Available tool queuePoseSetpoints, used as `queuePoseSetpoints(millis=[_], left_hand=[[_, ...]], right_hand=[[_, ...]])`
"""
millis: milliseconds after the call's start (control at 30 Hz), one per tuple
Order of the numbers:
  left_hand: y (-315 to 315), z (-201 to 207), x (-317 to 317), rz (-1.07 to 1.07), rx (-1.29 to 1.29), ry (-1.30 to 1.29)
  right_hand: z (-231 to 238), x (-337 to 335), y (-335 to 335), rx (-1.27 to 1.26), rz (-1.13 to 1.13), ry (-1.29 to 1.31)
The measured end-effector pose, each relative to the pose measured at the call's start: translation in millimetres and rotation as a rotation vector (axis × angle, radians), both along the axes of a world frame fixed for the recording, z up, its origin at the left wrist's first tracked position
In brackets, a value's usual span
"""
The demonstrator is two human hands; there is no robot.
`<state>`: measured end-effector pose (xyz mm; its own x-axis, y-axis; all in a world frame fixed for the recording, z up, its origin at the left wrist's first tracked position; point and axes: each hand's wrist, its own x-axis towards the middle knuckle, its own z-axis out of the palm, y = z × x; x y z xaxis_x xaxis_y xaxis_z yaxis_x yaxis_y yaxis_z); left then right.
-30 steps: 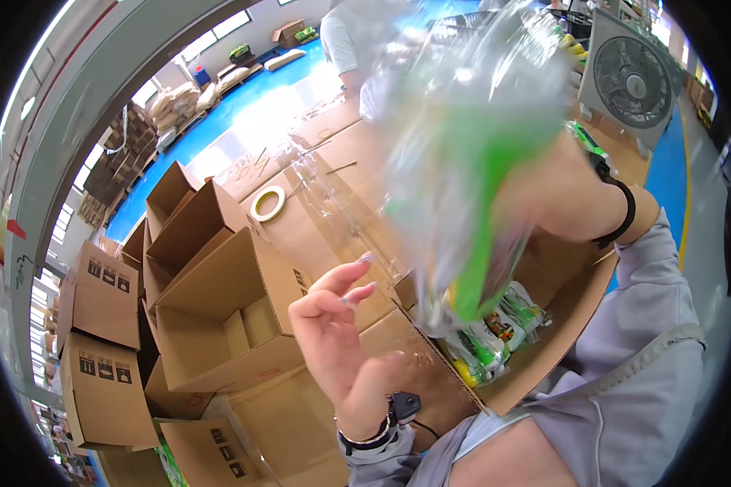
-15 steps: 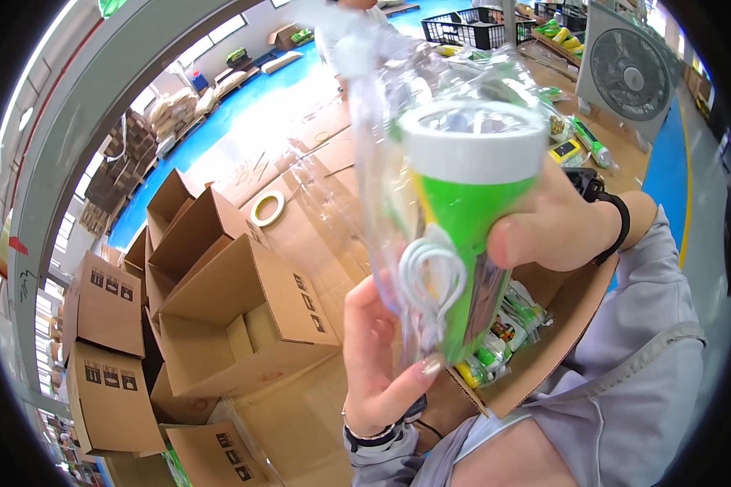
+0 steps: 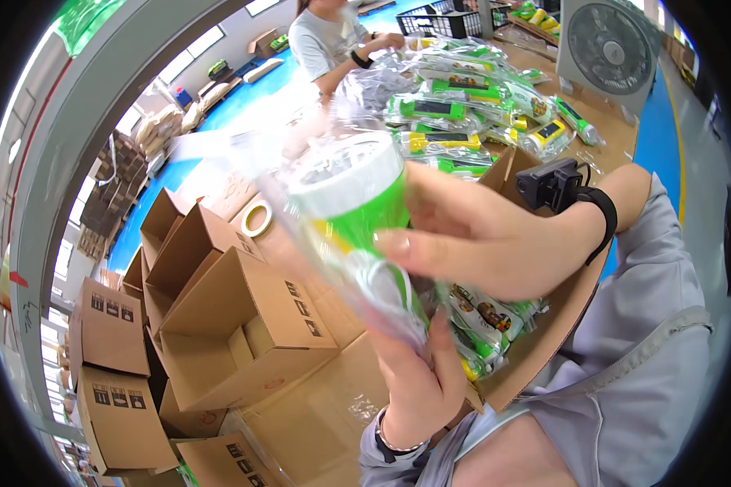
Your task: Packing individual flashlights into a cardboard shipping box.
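A green flashlight (image 3: 364,213) with a broad white head is tilted up to the left inside a clear plastic bag (image 3: 288,191). A coiled white cable (image 3: 379,284) lies against its side in the bag. My left hand (image 3: 414,369) is closed round the lower end. My right hand (image 3: 483,231) grips the flashlight just below the head, thumb on the near side; its other fingers are partly hidden behind. Below my hands, an open carton (image 3: 536,365) holds several bagged green and yellow flashlights (image 3: 487,316).
Bagged flashlights (image 3: 463,105) are heaped on the far table, where another person (image 3: 329,49) works. Open cardboard boxes (image 3: 244,325) stand at left, near a roll of tape (image 3: 257,218). A box fan (image 3: 609,49) and a black crate (image 3: 439,20) are at the back.
The bagged flashlight has moved left and tilted leftward with both hands. The heap on the far table and the other person now show more fully.
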<state>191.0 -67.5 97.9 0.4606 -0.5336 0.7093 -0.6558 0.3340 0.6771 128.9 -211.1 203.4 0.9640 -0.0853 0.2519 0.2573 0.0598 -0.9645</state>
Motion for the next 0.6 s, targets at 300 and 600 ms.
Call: queuePoseSetpoints(millis=[300, 600], left_hand=[[23, 16, -16, 0.26, 0.526, -0.367], [37, 39, 29, 0.07, 0.462, -0.305]], right_hand=[[-15, -9, 13, -0.347, 0.061, 0.14], [38, -35, -76, -0.368, 0.063, 0.698]])
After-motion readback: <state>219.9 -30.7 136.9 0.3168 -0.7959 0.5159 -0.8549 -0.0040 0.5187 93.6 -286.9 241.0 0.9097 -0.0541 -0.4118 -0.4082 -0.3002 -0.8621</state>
